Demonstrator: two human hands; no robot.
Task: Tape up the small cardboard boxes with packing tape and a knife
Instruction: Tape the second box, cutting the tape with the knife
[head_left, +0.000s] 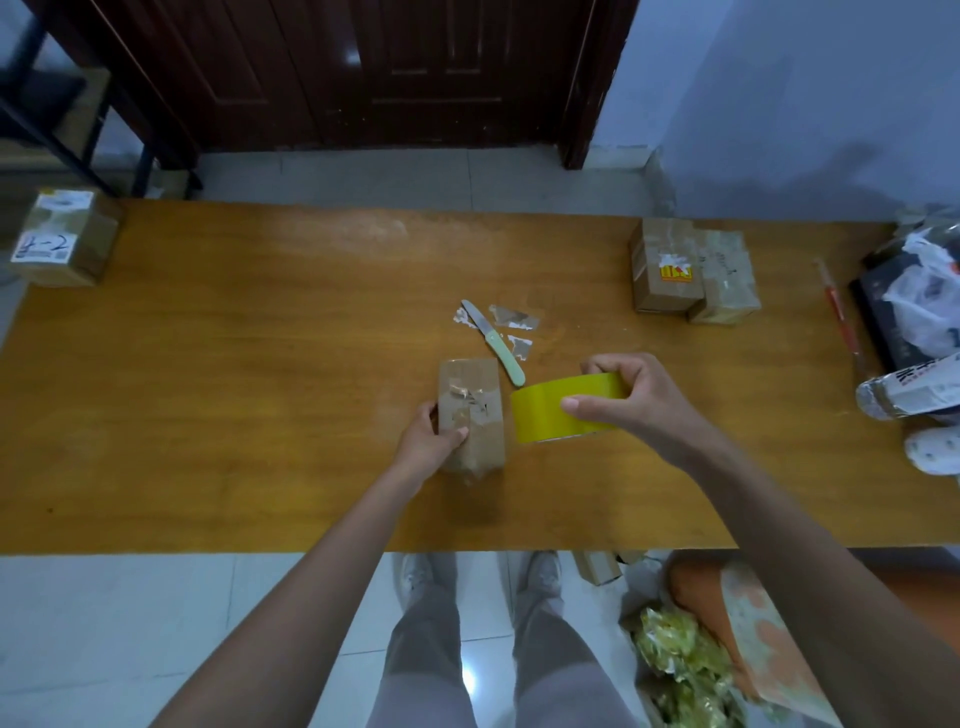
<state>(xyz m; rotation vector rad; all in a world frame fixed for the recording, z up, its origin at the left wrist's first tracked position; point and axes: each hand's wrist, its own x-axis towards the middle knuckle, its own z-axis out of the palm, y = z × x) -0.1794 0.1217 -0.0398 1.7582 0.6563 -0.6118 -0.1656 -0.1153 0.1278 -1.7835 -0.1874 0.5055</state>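
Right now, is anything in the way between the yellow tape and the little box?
No, nothing visible. The right hand holds the yellow tape roll right beside the small box gripped by the left hand. The knife lies behind them.

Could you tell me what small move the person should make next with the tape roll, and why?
Probably draw the tape's free end across the small cardboard box. The right hand grips the yellow tape roll right beside the box, the left hand holds the box, and the knife lies unused behind them on the table.
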